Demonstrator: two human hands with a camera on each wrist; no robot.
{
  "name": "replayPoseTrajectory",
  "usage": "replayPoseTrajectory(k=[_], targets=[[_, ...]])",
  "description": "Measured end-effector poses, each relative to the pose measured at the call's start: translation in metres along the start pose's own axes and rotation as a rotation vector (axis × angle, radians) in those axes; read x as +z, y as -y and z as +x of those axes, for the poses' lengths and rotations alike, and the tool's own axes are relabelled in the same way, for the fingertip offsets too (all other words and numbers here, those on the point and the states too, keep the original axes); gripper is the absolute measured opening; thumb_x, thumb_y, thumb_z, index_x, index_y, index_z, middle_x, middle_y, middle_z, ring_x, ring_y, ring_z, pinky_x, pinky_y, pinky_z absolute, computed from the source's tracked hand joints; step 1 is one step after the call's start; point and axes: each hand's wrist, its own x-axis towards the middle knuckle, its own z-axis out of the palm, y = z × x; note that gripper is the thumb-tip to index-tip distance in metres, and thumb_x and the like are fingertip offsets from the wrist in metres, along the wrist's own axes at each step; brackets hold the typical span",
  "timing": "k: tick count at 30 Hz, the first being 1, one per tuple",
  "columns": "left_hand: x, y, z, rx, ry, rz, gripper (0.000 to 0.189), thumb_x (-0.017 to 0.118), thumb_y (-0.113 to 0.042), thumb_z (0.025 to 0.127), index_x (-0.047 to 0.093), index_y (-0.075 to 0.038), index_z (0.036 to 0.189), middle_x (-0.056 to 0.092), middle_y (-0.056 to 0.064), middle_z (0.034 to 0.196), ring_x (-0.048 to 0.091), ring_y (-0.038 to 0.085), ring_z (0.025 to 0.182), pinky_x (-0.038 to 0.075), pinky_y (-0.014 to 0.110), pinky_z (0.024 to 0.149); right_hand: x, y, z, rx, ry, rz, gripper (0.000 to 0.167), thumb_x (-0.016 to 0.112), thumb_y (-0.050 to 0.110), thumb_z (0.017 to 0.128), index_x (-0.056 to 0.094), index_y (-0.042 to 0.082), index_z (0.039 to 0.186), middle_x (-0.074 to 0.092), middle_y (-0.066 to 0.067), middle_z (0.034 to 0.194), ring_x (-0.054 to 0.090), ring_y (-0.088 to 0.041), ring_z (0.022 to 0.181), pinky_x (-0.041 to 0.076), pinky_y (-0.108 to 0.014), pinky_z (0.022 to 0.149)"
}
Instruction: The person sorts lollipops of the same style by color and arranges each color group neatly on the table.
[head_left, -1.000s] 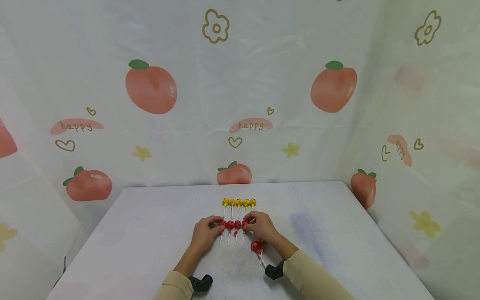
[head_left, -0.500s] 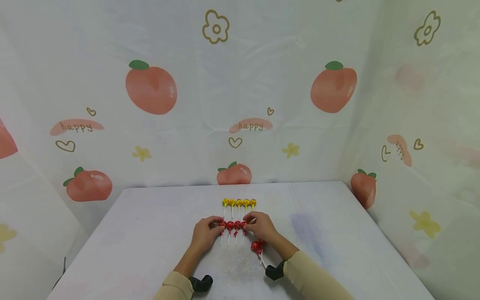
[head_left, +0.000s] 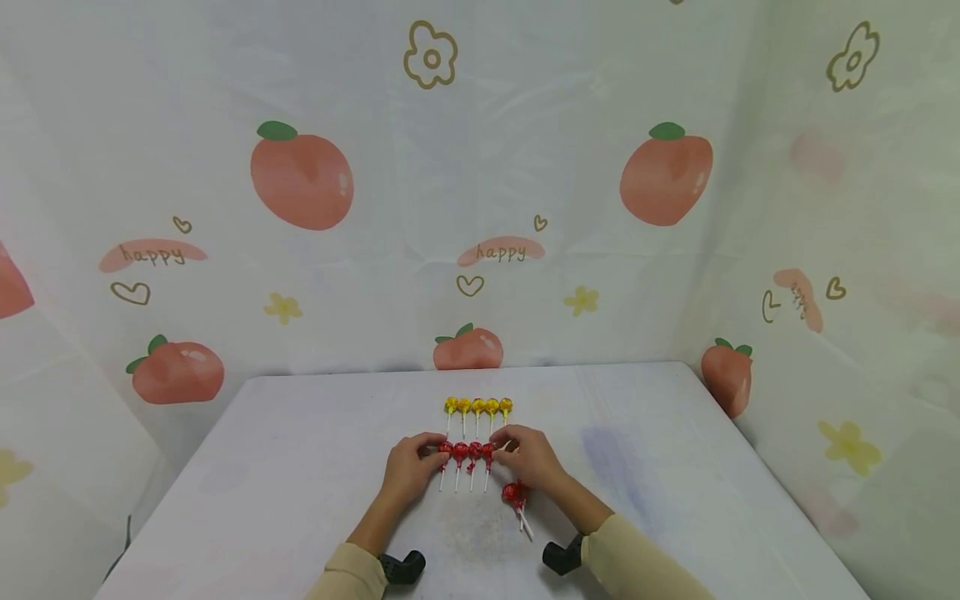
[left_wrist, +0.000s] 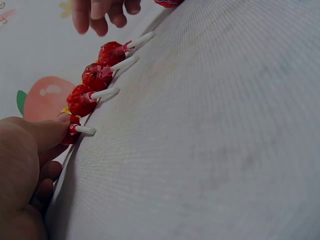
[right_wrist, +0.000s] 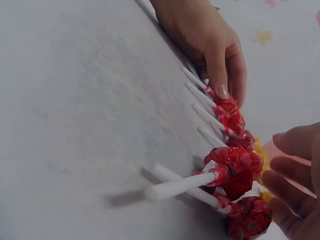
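Observation:
Several red lollipops (head_left: 461, 451) lie side by side in a row at the middle of the table, sticks toward me. My left hand (head_left: 407, 468) pinches the leftmost one (left_wrist: 73, 132) by its wrapped head, thumb on the near side. At the other end of the row, my right hand (head_left: 534, 458) hovers by the last red lollipop (left_wrist: 112, 53) with nothing in it. Its fingers are apart from the candy in the left wrist view, loosely bent. Two more red lollipops (head_left: 513, 494) lie together, sticks crossing, nearer me and below the right hand.
A row of several yellow lollipops (head_left: 478, 406) lies behind the red row. The white table (head_left: 315, 500) ends at a printed cloth backdrop (head_left: 570, 183). Black wrist devices (head_left: 405, 567) sit at both cuffs, the right one close to the loose pair's sticks.
My right hand has let go of the rightmost red lollipop in the row and shifted slightly right, its forearm moving off the loose pair's sticks. The left hand stays put.

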Motion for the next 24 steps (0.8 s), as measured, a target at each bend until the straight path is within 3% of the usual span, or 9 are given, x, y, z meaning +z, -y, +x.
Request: replayPoseTrajectory(k=[7,12,18,24], targets=[[0.000,-0.002,0.000,0.005,-0.005,-0.005,0.024,0.075,-0.018,0.086,0.073,-0.016,0.110,0.063,-0.004,0.094,0.051,0.016,0.083,0.044,0.032,0.072,-0.005,-0.004,-0.016,-0.103,0.065,-0.077,0.015,0.070,0.017,0.090,0.071,0.012,0.104,0.066,0.006,0.093,0.058,-0.013,0.086,0.051,-0.031,0.075],[0.001,-0.001,0.000,0.004,0.003,-0.011,0.024,0.074,-0.018,0.087,0.073,-0.017,0.111,0.063,-0.005,0.095,0.051,0.016,0.084,0.044,0.032,0.073,-0.014,-0.009,-0.024,-0.141,0.178,-0.128,0.019,0.071,0.020,0.089,0.072,0.012,0.106,0.067,0.005,0.098,0.058,-0.015,0.093,0.051,-0.035,0.081],[0.000,-0.001,0.000,0.015,-0.003,-0.011,0.024,0.075,-0.018,0.086,0.073,-0.016,0.110,0.064,-0.004,0.094,0.051,0.016,0.083,0.044,0.032,0.072,-0.022,-0.015,-0.027,-0.215,0.305,-0.188,0.024,0.074,0.023,0.087,0.072,0.012,0.109,0.066,0.012,0.095,0.053,-0.007,0.084,0.047,-0.027,0.075],[-0.001,0.000,-0.001,0.020,0.000,0.000,0.025,0.075,-0.018,0.086,0.073,-0.016,0.111,0.064,-0.005,0.095,0.051,0.015,0.083,0.045,0.032,0.072,-0.026,-0.016,-0.028,-0.179,0.380,-0.218,0.027,0.076,0.024,0.085,0.072,0.017,0.111,0.059,0.017,0.094,0.049,-0.005,0.085,0.046,-0.025,0.075]])
